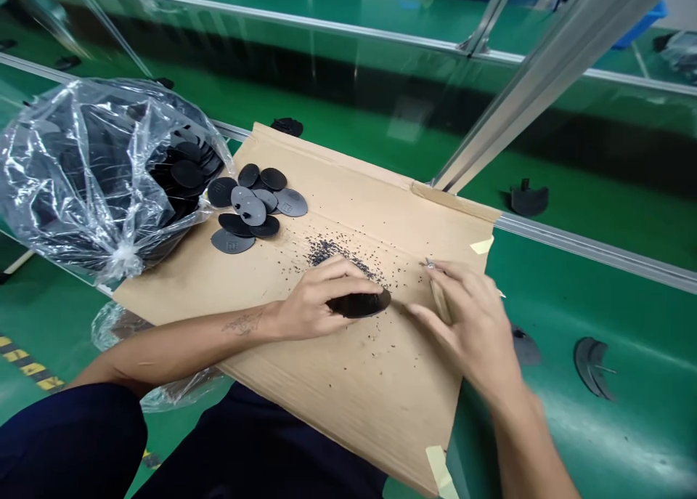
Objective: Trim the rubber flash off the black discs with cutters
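Over the cardboard (348, 383), the left hand (320, 299) has fingers closed on 1 black oval (360, 304), long axis kinda left-right, just left of the right hand (473, 321), itself curled round a small tool (441, 301).

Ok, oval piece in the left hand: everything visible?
The oval piece is black and glossy on its visible face, apparently plastic. The left hand grips it, covering its left end and much of the upper edge; the rounded right tip shows. It is over the cardboard, beside dark crumbs; whether it touches the cardboard is unclear.
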The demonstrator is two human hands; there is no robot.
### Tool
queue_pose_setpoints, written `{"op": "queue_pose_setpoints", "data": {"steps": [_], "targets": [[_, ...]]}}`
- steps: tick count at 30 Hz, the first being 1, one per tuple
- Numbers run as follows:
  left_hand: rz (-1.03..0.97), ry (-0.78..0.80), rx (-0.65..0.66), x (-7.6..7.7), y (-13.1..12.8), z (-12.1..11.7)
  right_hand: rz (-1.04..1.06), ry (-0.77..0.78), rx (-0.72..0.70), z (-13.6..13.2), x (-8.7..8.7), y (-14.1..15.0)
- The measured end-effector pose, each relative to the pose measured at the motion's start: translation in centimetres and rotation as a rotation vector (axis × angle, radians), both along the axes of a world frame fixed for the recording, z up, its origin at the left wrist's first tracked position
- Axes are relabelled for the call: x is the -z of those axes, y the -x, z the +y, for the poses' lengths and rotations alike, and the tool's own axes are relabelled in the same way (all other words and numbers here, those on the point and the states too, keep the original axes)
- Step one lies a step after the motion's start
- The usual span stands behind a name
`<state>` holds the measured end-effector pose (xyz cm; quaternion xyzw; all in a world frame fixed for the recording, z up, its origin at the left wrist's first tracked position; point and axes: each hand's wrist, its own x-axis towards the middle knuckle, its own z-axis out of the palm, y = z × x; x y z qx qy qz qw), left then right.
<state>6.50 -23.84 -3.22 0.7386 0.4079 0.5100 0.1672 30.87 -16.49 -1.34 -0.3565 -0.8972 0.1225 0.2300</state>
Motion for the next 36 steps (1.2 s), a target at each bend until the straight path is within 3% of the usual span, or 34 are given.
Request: {"op": "queue_pose_setpoints", "data": {"steps": [2, 4, 9, 14, 22, 29, 36], "targets": [[0.010, -0.012, -0.049, 0.0, 0.1, 0.1, -0.153, -0.074, 0.181, 0.8, 0.4, -0.9], [0.011, -0.012, -0.074, 0.1, 0.1, 0.2, -0.268, -0.073, 0.263, 1.2, 0.6, -1.7], [0.009, 0.008, -0.099, 0.3, 0.2, 0.3, -0.341, -0.086, 0.269, 1.1, 0.8, -2.5], [0.022, 0.017, -0.108, 0.4, 0.2, 0.4, -0.192, -0.132, 0.272, 0.8, 1.0, -1.7], [0.019, 0.020, -0.075, 0.2, 0.2, 0.3, 0.158, -0.037, 0.018, -0.8, 0.1, 0.8], [0.052, 0.016, -0.140, 0.2, 0.3, 0.2, 0.154, -0.010, -0.142, -1.2, -0.1, 1.2], [0.072, -0.028, -0.179, 0.3, 0.4, 0.2, 0.113, -0.063, -0.163, -1.2, 0.0, 1.3]]}}
